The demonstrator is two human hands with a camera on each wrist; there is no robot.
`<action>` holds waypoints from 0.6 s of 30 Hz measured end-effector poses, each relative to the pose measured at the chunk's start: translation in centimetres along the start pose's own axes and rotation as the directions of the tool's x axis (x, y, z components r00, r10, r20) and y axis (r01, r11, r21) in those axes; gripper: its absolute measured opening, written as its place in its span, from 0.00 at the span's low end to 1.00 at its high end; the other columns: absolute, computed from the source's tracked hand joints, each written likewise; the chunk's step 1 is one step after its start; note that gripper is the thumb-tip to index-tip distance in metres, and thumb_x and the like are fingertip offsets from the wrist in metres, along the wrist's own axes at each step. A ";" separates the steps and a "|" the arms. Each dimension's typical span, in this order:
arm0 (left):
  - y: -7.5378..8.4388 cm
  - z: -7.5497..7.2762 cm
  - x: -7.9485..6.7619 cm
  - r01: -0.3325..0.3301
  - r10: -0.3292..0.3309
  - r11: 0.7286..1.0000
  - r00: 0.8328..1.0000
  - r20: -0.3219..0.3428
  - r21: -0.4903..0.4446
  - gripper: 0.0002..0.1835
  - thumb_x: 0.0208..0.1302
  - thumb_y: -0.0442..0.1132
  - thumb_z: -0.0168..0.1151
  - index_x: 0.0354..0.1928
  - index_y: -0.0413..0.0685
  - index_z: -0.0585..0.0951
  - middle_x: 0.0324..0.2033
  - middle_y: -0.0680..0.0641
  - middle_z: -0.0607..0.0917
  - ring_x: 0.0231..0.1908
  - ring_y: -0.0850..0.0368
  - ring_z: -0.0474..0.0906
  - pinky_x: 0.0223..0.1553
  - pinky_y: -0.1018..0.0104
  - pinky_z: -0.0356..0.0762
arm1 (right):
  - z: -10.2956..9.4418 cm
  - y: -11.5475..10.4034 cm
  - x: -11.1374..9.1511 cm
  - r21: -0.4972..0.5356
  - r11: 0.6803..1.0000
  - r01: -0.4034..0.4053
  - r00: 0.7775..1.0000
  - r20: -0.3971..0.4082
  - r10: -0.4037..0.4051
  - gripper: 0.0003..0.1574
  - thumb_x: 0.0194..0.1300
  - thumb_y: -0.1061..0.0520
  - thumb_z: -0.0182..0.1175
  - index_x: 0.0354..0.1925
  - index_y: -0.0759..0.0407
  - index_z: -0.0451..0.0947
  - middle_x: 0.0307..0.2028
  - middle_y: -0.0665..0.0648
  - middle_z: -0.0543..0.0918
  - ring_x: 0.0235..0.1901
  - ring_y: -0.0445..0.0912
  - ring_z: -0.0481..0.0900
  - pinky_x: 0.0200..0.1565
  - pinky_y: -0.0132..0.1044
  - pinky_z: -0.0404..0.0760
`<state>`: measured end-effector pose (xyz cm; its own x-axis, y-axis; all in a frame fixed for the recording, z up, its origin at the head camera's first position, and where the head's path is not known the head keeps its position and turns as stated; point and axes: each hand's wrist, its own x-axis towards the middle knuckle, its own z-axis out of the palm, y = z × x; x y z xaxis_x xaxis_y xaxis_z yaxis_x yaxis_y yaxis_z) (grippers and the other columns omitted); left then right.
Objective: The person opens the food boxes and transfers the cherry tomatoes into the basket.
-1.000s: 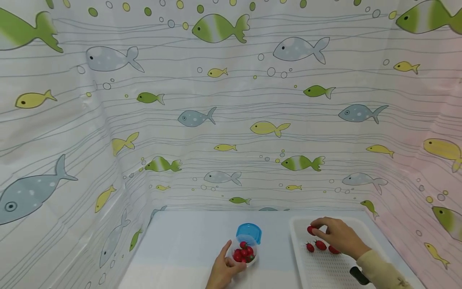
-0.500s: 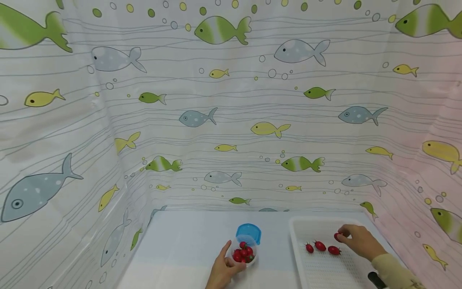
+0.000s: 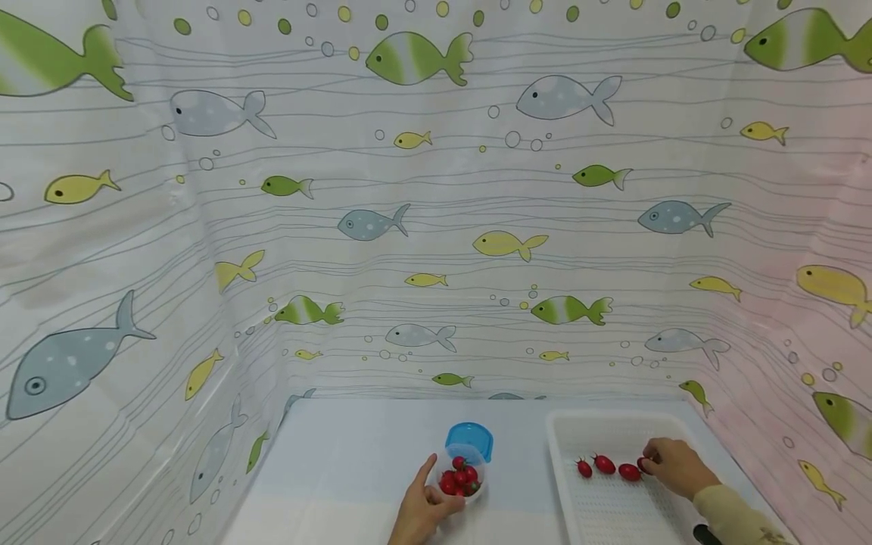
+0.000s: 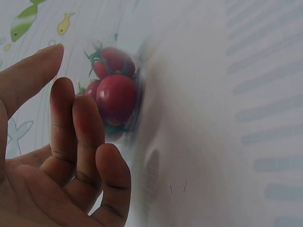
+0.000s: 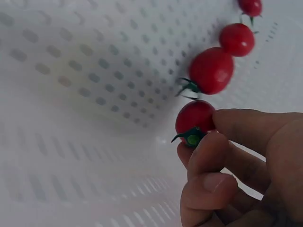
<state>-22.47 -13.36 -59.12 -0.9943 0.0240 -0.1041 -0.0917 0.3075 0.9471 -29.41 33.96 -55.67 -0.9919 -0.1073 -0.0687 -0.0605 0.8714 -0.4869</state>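
In the head view my right hand (image 3: pixel 677 465) is low over the right side of a white perforated tray (image 3: pixel 559 484). It pinches a red cherry tomato (image 5: pixel 194 118) with a green stem between thumb and fingers, at the end of a row. Beside it in the row lie three more cherry tomatoes, the closest one (image 5: pixel 211 71) right by the held one. Around the near left side of a small clear plastic tub (image 3: pixel 482 484), my left hand (image 3: pixel 422 507) holds it with thumb and forefinger. Several cherry tomatoes (image 4: pixel 116 99) are heaped inside the tub.
A blue lid (image 3: pixel 470 435) lies right behind the tub on the white table (image 3: pixel 341 469). Fish-patterned sheets (image 3: pixel 436 265) enclose the table at the back and both sides. The tray's raised rim stands between the tub and the tray's tomatoes.
My right hand has moved right across the tray with the cherry tomato, then down to the end of the row. The left hand and the tub have stayed in place.
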 end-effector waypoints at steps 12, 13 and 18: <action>0.4 0.0 -0.1 -0.009 0.009 1.000 1.000 0.003 -0.009 0.54 0.55 0.44 0.78 0.77 0.35 0.56 0.22 0.51 0.77 0.25 0.57 0.72 0.28 0.63 0.71 | 0.7 -0.1 0.9 -0.061 0.998 -0.014 1.000 -0.008 0.013 0.15 0.64 0.58 0.67 0.44 0.69 0.80 0.35 0.56 0.83 0.37 0.53 0.81 0.42 0.55 0.80; 0.3 0.0 -0.1 -0.013 0.013 1.000 1.000 0.002 -0.008 0.54 0.55 0.44 0.79 0.77 0.35 0.56 0.22 0.51 0.77 0.25 0.57 0.72 0.28 0.62 0.71 | 0.6 -0.3 0.9 -0.066 0.998 -0.016 1.000 -0.018 0.015 0.16 0.65 0.58 0.67 0.46 0.68 0.80 0.36 0.57 0.83 0.38 0.53 0.81 0.43 0.55 0.80; 0.3 0.0 0.0 -0.010 0.010 1.000 1.000 0.003 -0.006 0.54 0.55 0.45 0.79 0.77 0.36 0.56 0.22 0.51 0.78 0.25 0.58 0.72 0.27 0.63 0.71 | 0.6 -1.8 0.7 -0.108 0.993 0.052 0.985 -0.160 -0.069 0.19 0.64 0.57 0.67 0.52 0.63 0.81 0.39 0.56 0.85 0.40 0.54 0.82 0.43 0.57 0.80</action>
<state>-22.46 -13.29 -58.87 -0.9950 0.0297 -0.0952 -0.0819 0.3015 0.9499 -29.92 32.06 -55.34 -0.9905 -0.0886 0.1055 -0.1234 0.9113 -0.3927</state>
